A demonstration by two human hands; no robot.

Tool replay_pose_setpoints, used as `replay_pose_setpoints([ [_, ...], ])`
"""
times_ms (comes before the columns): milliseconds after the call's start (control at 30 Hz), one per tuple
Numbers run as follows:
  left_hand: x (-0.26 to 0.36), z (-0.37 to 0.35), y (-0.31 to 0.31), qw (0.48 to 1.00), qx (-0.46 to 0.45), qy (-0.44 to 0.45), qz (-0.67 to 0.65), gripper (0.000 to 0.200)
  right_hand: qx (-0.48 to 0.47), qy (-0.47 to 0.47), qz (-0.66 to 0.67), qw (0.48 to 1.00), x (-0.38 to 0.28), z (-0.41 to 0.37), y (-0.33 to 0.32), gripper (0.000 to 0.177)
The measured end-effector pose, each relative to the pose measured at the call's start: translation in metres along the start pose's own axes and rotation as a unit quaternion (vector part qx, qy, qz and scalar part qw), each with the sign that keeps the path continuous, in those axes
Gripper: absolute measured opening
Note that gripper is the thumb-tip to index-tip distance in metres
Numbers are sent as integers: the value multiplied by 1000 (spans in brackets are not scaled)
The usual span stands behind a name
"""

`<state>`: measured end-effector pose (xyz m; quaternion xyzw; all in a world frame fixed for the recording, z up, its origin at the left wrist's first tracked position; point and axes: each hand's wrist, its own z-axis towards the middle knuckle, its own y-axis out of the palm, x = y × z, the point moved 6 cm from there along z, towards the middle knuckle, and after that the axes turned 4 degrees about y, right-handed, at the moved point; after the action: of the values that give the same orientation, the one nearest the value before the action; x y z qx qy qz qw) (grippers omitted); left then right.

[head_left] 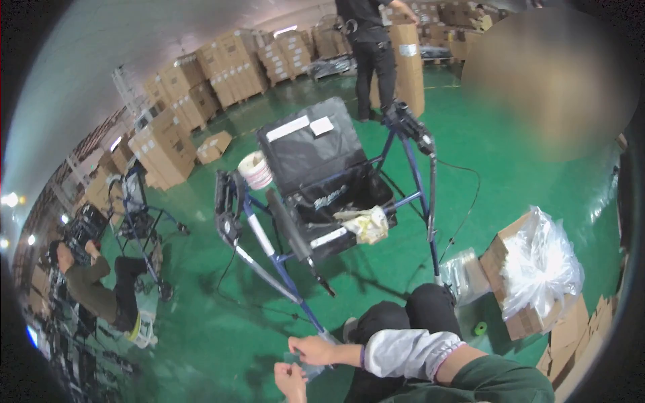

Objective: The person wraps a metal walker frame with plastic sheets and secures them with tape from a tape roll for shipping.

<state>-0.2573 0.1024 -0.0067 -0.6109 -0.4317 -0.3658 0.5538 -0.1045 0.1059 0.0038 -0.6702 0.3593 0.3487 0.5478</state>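
Observation:
My right hand [314, 350], its arm in a pale sleeve cover, is closed in a pinch beside the lower end of a blue walker leg. Just below it my left hand [290, 380] is also closed, fingertips together. Between and beside them shows a small piece of clear plastic [310, 368], like a bag or film. The rollator walker [259, 238] stands before me with black handles and hanging brake cables. Its black storage bag [336, 195] has the lid raised. A crumpled pale cloth or glove [368, 225] lies on the bag's front edge.
A roll of tape [255, 170] rests by the left handle. At right stand a carton with clear plastic bags [541, 262] and a green ring [480, 328] on the floor. A seated person [101, 289] is at left; another stands behind the walker [373, 54]. Stacked cartons [232, 64] line the back.

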Motion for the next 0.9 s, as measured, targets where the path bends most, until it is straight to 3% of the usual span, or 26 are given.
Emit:
replay_pose_setpoints([
  [67,-16,7,-13,996,10,10,83,14,29,-27,-68,997,-5,-3,0,25],
  [100,-7,11,-16,982,30,35,181,15,64,-21,-129,989,-9,-8,-12,21],
  [167,18,14,-19,966,27,68,250,15,154,-29,-229,961,-21,-16,-31,19],
  [200,19,10,-26,959,40,50,276,16,151,-45,-244,957,-28,-23,-30,19],
  [300,53,6,-31,960,35,90,265,17,185,-76,-221,954,-43,-26,-45,26],
  [500,114,-23,-71,988,46,70,126,26,121,-122,-144,975,-131,-51,-82,14],
  [600,140,-37,-83,987,16,143,70,33,118,-146,-111,976,-156,-62,-93,14],
  [900,166,-57,-102,984,-16,174,29,38,76,-173,-101,977,-185,-75,-98,18],
])
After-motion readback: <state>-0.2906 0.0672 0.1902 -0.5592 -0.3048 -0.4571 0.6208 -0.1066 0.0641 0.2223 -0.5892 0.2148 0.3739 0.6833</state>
